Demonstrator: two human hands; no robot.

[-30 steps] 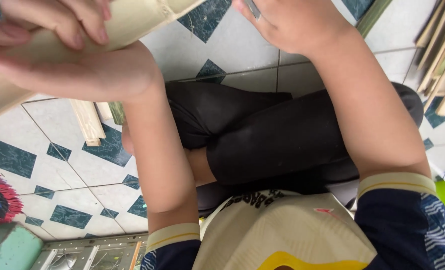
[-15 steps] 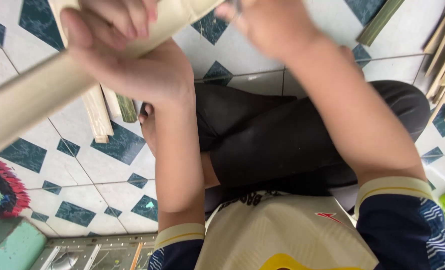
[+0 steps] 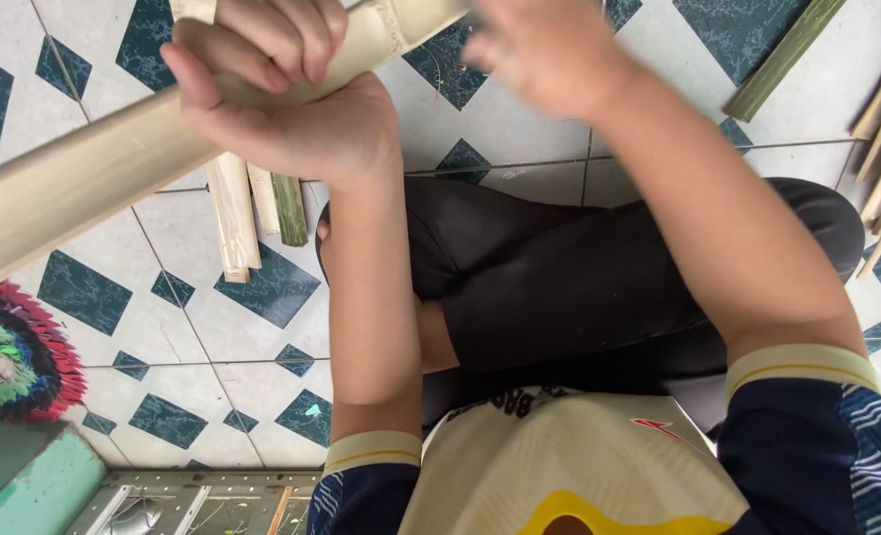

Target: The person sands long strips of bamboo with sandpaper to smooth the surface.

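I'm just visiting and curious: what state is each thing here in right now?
Left hand: closed around the bamboo pole.
Right hand: blurred, at the pole's far end; grip unclear.
Bamboo pole: held up off the floor, slanted.
Cut strips: lying loose on the tiled floor.

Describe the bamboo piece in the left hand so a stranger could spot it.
Start at the tiled floor with dark diamonds. The left hand grips a pale bamboo pole slanting across the upper left. It is far thicker than the short strips lying under it.
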